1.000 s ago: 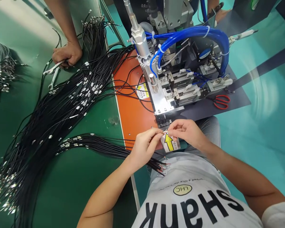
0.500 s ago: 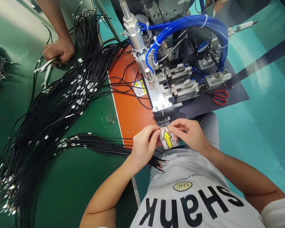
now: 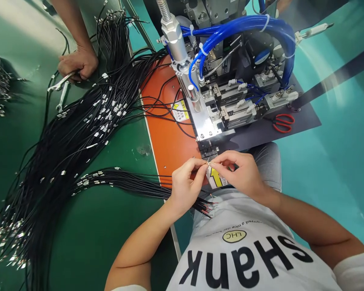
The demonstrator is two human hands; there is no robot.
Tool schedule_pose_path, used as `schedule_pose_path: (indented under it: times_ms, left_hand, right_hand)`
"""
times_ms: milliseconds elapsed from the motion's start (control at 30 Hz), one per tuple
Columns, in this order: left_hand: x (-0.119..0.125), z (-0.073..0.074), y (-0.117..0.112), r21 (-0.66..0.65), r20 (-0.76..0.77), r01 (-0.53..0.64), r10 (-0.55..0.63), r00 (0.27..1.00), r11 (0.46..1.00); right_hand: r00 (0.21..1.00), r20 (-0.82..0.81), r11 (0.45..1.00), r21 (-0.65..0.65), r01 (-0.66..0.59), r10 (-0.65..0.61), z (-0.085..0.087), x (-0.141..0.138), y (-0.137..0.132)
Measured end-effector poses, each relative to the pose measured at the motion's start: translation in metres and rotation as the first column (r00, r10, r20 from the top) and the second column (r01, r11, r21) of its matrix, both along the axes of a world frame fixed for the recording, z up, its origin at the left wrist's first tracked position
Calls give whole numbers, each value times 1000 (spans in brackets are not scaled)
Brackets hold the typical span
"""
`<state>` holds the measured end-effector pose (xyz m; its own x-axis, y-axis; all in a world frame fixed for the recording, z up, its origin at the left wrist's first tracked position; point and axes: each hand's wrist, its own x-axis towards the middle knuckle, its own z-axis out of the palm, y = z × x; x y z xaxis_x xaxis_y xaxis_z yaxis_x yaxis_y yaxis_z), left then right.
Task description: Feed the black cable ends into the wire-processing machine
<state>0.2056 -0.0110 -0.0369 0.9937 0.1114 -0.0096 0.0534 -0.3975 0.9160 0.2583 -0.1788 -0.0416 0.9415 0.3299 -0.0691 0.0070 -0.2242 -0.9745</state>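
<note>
Just in front of the machine's edge, my left hand [image 3: 185, 184] and my right hand [image 3: 242, 169] meet with thumbs and forefingers pinched. Between the fingertips shows a bit of thin, pale cable wires [image 3: 210, 162], and both hands grip it. The rest of that cable is hidden by the hands. Beneath them lies a plate with a yellow arrow label [image 3: 216, 178]. A bundle of black cables [image 3: 133, 186] runs under my left wrist, its stripped ends with red wires [image 3: 206, 208] lying by the white shirt.
The machine [image 3: 206, 125] with blue hoses [image 3: 239, 30] stands ahead on an orange base [image 3: 156, 133]. Red-handled scissors [image 3: 283, 123] lie right. A large heap of black cables [image 3: 69, 157] covers the green table [image 3: 109, 242]. A co-worker's hand [image 3: 79, 64] holds a wrench [image 3: 60, 83].
My fingertips have drawn closer together around the thin wires, covering the tip of the arrow label. The whole view has shifted slightly; the co-worker's hand stays on the wrench.
</note>
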Motion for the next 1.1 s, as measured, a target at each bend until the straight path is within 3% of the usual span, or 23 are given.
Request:
schedule_pose_path:
  times_ms: [167,200,267,367,433,467,533,600,667,733,800,933,1100]
  left_hand:
    - [-2,-2,0,-120,-37,-67,63,997,991]
    - [-2,-2,0,-139,-53,-71,64,997,988]
    - [-1,-2,2,-167,-86,-70,56,995,984]
    - [1,-3,4,-188,-122,-66,44,992,980]
    - [3,-4,6,-211,-137,-69,41,990,975]
    - [3,-4,6,-224,-142,-71,39,989,972]
    - [3,-4,7,-248,-144,-66,31,989,967]
    - [3,-3,7,-257,-131,-56,23,991,965]
    - [2,-2,8,-262,-114,-50,21,993,964]
    - [1,1,8,-273,-104,-42,14,994,961]
    - [1,3,8,-287,-102,-37,8,995,957]
    - [2,4,8,-340,-132,-48,3,991,939]
    - [4,-1,8,-464,-224,-106,0,975,879]
  right_hand:
    - [986,-165,988,151,23,3,-4,-4,10]
    - [995,-96,991,126,43,-31,-5,-6,12]
    - [979,192,997,16,70,-72,-9,-8,13]
    - [765,636,979,-201,34,104,-16,-6,7]
    - [627,735,954,-297,-48,260,-19,-3,0]
    - [625,726,950,-301,-87,287,-19,-2,-4]
    - [772,596,971,-205,-123,223,-17,1,-8]
    - [959,269,995,-46,-83,92,-14,2,-9]
    - [993,-98,993,105,-55,65,-10,3,-5]
    - [946,-298,974,215,-67,130,-8,3,0]
    - [930,-336,965,256,-61,148,-8,4,5]
    - [956,-264,966,252,-58,127,-8,3,9]
    - [995,-5,991,86,-99,100,-5,-3,9]
